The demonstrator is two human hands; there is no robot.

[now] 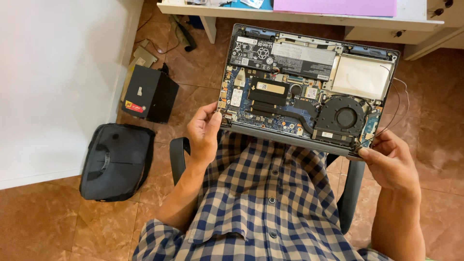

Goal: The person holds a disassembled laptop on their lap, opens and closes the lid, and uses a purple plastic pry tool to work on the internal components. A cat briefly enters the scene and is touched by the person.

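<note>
An opened laptop [309,82] with its bottom cover off is held over my lap, showing a black battery, a blue circuit board, a black round fan and a silver empty bay. My left hand [203,133] grips its near left corner, thumb on the board's edge. My right hand [389,162] grips the near right corner, where thin loose wires stick out. I sit in a chair wearing a blue checked shirt.
A grey bag [116,162] lies on the brown tiled floor at left, beside a black box [150,92]. A white wall panel [53,82] fills the left. A white desk [299,14] with a purple sheet stands ahead. Black chair armrests [178,157] flank me.
</note>
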